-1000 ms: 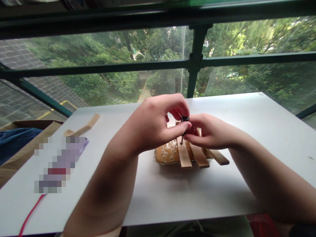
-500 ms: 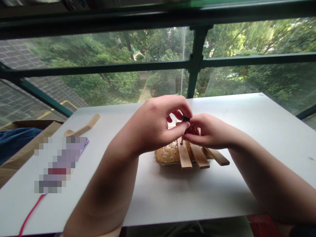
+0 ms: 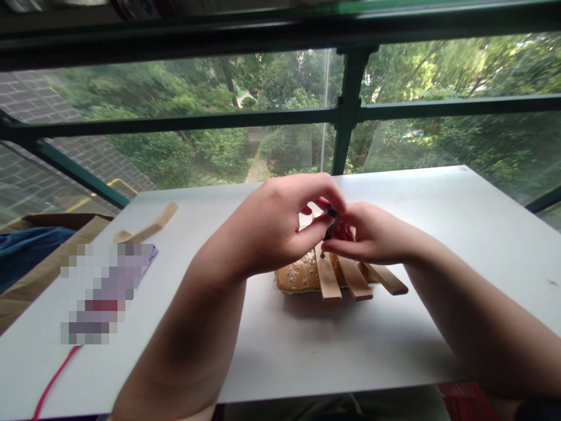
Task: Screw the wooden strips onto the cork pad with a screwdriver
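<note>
My left hand arches over a small dark tool, pinching its upper part between thumb and fingers. From the right, my right hand closes thumb and fingers around the lower part of the same tool; its exact kind is partly hidden. Just under the fingers, a small metal screw head shows on the leftmost wooden slat. A second slat and a third slat lie to its right. All rest across an orange-brown block with a shiny, film-like, dotted surface.
On the white table, a bent wooden piece lies at the far left. Nearer is a blurred-out purple item with a red cord. An open cardboard box holds blue cloth. Green-framed windows stand behind.
The dark tool has turned and tilted slightly between my fingers. My left fingertips have shifted a little right and down; the right hand and the slats stay nearly in place.
</note>
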The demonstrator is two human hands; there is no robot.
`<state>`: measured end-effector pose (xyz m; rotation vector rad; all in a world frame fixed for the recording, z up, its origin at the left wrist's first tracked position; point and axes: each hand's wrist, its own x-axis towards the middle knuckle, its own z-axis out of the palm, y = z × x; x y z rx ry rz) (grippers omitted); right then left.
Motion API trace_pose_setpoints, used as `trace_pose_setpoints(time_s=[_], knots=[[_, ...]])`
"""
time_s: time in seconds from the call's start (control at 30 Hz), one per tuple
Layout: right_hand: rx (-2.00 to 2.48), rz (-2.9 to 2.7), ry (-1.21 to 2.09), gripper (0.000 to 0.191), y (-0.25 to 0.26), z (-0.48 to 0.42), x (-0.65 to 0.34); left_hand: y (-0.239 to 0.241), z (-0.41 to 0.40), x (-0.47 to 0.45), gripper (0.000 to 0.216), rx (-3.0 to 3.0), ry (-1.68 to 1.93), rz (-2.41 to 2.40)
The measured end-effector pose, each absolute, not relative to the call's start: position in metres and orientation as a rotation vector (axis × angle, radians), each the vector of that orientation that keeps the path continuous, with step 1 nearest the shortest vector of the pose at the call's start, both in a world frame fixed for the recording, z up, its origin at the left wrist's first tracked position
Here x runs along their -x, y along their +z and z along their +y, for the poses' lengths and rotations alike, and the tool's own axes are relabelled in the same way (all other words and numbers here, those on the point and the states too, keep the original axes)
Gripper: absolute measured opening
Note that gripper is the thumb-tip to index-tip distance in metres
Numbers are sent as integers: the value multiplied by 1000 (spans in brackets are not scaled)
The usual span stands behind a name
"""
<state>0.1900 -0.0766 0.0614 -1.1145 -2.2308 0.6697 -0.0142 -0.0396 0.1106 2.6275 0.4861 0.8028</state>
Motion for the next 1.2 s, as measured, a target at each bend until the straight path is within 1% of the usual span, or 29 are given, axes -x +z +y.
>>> trace_pose_setpoints(time_s=[0.17, 0.3, 0.47, 0.6, 0.93, 1.0, 1.13, 1.2], knots=[[1031, -2281, 742, 2, 60, -76, -193, 112, -41, 14, 31, -2600, 798, 468], [1084, -2275, 708, 5, 59, -76, -192, 113, -41, 15, 30, -2634, 795, 493], [1171, -2249, 679, 5, 61, -77, -190, 110, -38, 14, 21, -2664, 842, 562], [1151, -2237, 678, 6, 62, -77, -190, 107, -36, 13, 22, -2651, 906, 594], [1153, -2210, 669, 15, 58, -76, -190, 109, -38, 15, 18, -2575, 831, 543], [1128, -2220, 688, 14, 59, -76, -190, 108, -38, 15, 18, -2564, 835, 533], [1038, -2242, 741, 3, 61, -77, -193, 107, -37, 16, 19, -2527, 826, 499], [997, -2239, 756, 5, 62, -77, -194, 107, -37, 16, 21, -2506, 813, 489]])
